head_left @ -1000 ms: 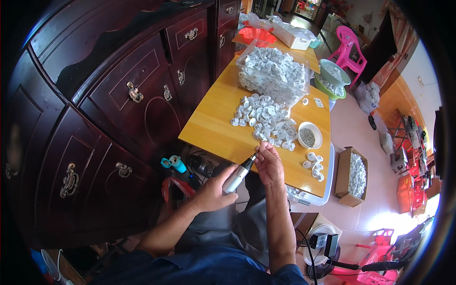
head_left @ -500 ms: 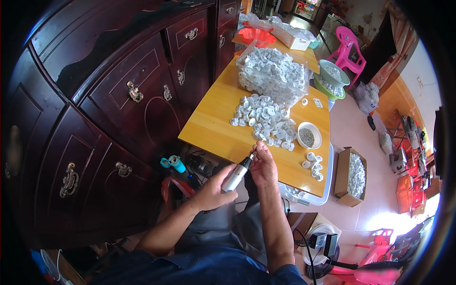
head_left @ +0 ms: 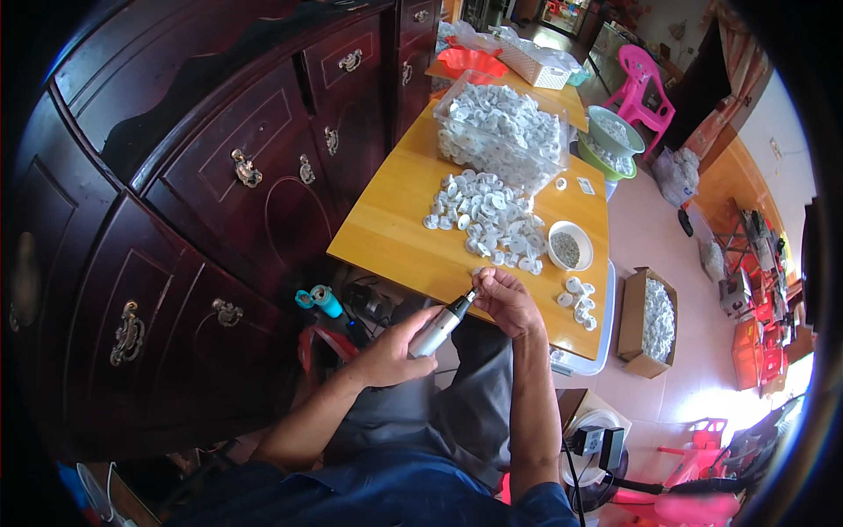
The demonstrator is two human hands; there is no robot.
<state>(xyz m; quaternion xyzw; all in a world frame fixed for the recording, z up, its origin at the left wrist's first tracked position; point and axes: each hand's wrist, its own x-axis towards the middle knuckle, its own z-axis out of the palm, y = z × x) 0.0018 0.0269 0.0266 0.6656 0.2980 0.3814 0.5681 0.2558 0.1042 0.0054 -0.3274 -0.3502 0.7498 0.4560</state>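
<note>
My left hand (head_left: 399, 351) is wrapped around a silver electric screwdriver (head_left: 433, 336) with a black nose, its tip slanting up and to the right. At that tip, close to the table's front edge, my right hand (head_left: 507, 301) is closed in a pinch. Its fingers hide most of whatever they grip, and a small pale bit shows beside the fingertips. Just beyond lies a loose heap of small round white plastic parts (head_left: 496, 215). A white bowl (head_left: 553, 256) of tiny metal screws (head_left: 566, 250) stands right of the heap.
A clear bin (head_left: 500, 167) full of white parts stands on the yellow wooden table (head_left: 378, 228). Several finished-looking pieces (head_left: 577, 303) lie at the table's right edge. On the floor are a cardboard box (head_left: 632, 329) and stacked basins (head_left: 615, 132). Dark cabinets (head_left: 263, 202) line the left.
My right hand has turned and shifted a little to the right, its forearm swinging outward, with fingers still at the screwdriver's tip. My left hand keeps holding the screwdriver almost unmoved.
</note>
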